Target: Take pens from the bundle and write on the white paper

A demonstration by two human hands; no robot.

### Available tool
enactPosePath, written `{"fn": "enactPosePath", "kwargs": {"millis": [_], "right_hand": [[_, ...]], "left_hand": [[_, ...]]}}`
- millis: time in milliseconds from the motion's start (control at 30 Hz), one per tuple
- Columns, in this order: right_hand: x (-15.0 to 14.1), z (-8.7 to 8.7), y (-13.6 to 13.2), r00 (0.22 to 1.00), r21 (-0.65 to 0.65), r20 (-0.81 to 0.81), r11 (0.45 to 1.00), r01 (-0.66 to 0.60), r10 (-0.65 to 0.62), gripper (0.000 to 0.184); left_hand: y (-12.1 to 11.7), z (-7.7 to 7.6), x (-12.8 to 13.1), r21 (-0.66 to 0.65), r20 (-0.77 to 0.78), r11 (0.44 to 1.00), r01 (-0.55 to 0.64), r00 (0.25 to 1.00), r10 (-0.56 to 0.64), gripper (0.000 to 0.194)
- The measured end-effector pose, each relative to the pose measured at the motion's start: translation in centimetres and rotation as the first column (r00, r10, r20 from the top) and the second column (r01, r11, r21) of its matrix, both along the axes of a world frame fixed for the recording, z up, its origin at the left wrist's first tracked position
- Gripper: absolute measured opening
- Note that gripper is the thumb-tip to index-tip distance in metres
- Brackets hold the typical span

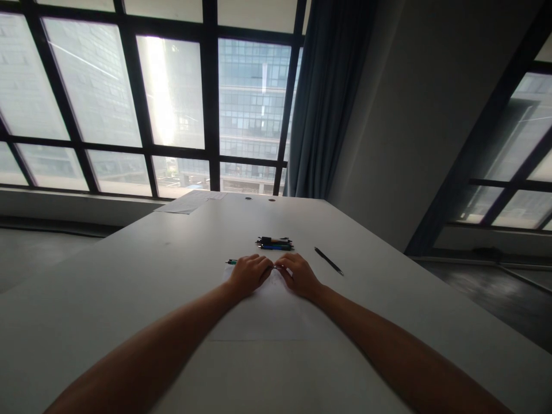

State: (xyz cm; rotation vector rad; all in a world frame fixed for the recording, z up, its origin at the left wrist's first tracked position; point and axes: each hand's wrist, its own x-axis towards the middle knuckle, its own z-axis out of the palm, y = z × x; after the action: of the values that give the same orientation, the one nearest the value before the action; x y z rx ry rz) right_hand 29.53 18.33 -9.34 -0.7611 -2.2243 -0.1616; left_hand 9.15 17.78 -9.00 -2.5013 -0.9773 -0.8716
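On the white table, my left hand (pixel 252 272) is closed around a pen (pixel 231 261), whose dark and green end sticks out on the left. The fingers of my right hand (pixel 298 272) are pinched together at a thin, silvery part (pixel 276 267) between the two hands. Much of that part is hidden by the fingers, so its exact shape cannot be made out. Both hands rest over a white sheet of paper (pixel 261 319). Just beyond them lies a bunch of several pens (pixel 275 244), side by side. A single black pen (pixel 329 261) lies slanted to the right of my right hand.
The white table (pixel 121 287) stretches away towards large windows (pixel 254 98). More papers (pixel 183 202) lie at its far left corner, and two dark round holes (pixel 271 200) show near the far edge. A blue curtain (pixel 328 103) hangs behind the table beside a grey wall.
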Motion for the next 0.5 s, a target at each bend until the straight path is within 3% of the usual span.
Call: {"fn": "enactPosePath", "kwargs": {"millis": [167,267,400,500], "right_hand": [[-0.1,0.1,0.0,0.993,-0.046,-0.09,0.996,0.071,-0.075,0.014],[0.3,0.2,0.5,0.973,-0.063,-0.089,0.976,0.206,-0.211,0.012],[1.3,0.5,1.3,0.876,-0.091,-0.004,0.872,0.48,-0.482,0.011],[1.7,0.6,1.7,0.82,-0.097,0.083,0.814,0.573,-0.567,0.012]], "left_hand": [[-0.1,0.1,0.1,-0.053,0.0,0.998,-0.027,1.0,0.027,0.021],[-0.2,0.1,0.2,-0.103,0.011,0.991,-0.089,0.996,0.091,0.025],[-0.5,0.3,0.3,-0.19,-0.031,0.968,-0.162,0.987,0.159,0.028],[-0.6,0.5,0.3,-0.23,-0.071,0.957,-0.174,0.984,0.162,0.027]]}}
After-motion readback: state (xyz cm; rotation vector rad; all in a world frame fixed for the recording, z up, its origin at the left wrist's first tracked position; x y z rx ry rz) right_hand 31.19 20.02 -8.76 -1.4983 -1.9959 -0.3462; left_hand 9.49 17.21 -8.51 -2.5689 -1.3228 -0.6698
